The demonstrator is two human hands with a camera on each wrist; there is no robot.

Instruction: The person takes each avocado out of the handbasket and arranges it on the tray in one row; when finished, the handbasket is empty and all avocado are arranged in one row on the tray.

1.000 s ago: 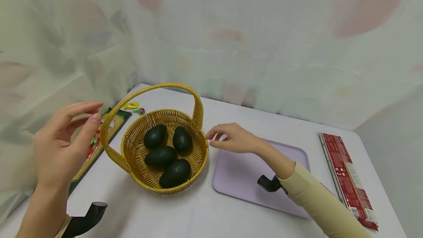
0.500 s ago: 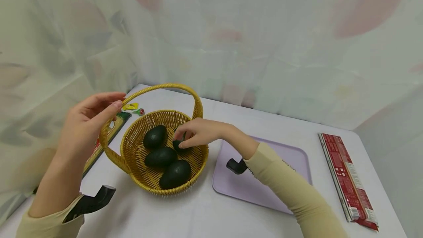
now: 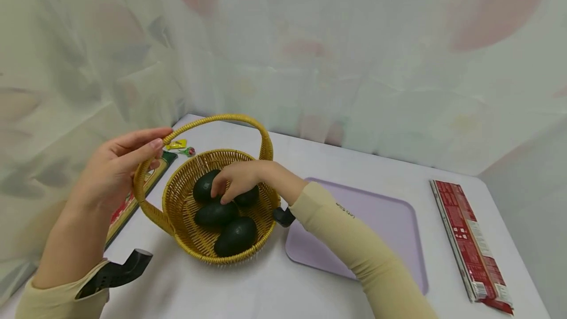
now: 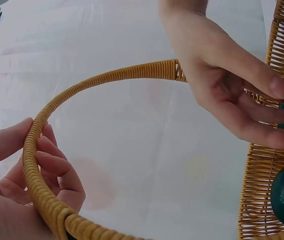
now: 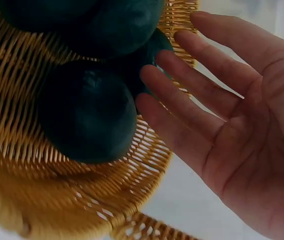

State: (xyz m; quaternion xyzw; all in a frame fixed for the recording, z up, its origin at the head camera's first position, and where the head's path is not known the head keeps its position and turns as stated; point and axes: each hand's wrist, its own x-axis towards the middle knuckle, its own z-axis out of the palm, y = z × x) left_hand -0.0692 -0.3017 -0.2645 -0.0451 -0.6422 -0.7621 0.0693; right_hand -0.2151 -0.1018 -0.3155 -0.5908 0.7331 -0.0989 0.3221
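A yellow wicker basket [image 3: 177,183] with a tall arched handle [image 3: 221,118] stands on the table and holds several dark green avocados. My left hand [image 3: 108,166] grips the handle's left side, with thumb and fingers on either side of it in the left wrist view. Over the basket, my right hand [image 3: 241,178] reaches down with loosely bent, spread fingers. Its fingertips overlap the back-left avocado [image 3: 204,188] and come right at the middle one [image 3: 217,215]. The right avocado [image 3: 248,198] lies partly hidden under this hand; the front avocado [image 3: 236,238] shows whole.
A lilac tray [image 3: 376,220] lies right of the basket, partly under my right sleeve. Farther right is a long red package [image 3: 469,240]. Behind my left hand lie a green and red package [image 3: 119,218], a yellow wrapped candy [image 3: 178,144] and a lollipop [image 3: 189,151].
My left hand has moved right and taken hold of the basket handle. The right hand has gone left from beside the basket's rim to over the avocados.
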